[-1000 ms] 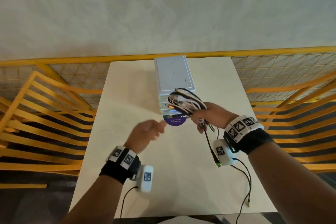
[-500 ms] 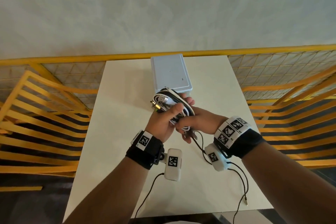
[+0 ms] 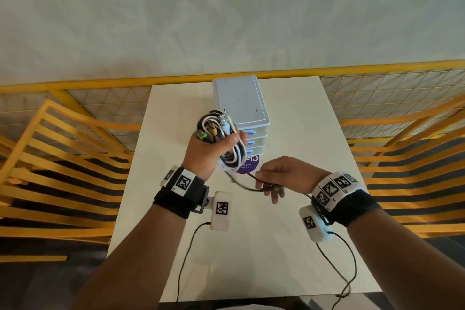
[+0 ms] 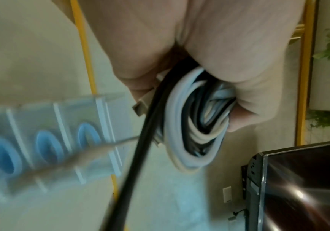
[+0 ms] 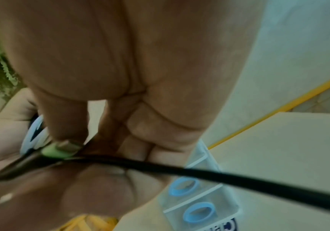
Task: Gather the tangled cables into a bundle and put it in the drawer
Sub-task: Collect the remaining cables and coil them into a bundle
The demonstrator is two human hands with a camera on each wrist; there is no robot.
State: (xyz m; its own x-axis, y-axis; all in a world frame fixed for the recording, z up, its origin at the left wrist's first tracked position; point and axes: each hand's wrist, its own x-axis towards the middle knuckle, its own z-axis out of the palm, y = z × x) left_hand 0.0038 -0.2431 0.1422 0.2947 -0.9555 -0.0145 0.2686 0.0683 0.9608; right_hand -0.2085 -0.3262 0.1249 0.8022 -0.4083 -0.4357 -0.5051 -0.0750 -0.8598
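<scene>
- The left hand (image 3: 210, 151) is curled tight round the cable bundle (image 3: 227, 143), which it holds up in the air just in front of the drawer unit (image 3: 241, 108), above the surface (image 3: 289, 246); the coils are white, black and pale blue, and several plugs stick out of the top of the fist
- The right hand (image 3: 284, 178) pinches the black tail (image 3: 247, 185) of one cable near its green-marked plug (image 5: 56, 150); this strand runs loose from the bundle across to the right fingers (image 5: 65, 125)
- Likely trouble: the tail is not yet wound in, so if it is left hanging it may catch on the drawer front or trail outside when the drawer is pushed shut
- A pull on that tail while the left grip is slack could draw loops out of the coil and undo the bundle; the smooth cables look springy and apt to fan open
- All the drawers (image 4: 47, 150) that show look closed, and both hands are busy, so one hand must let go to open one; freeing the right drops the tail, freeing the left drops the whole coil
- The protruding plugs (image 3: 221, 121) could snag on the drawer's rim, and the bundle may be too thick for so shallow a drawer, though I cannot judge the fit from here
</scene>
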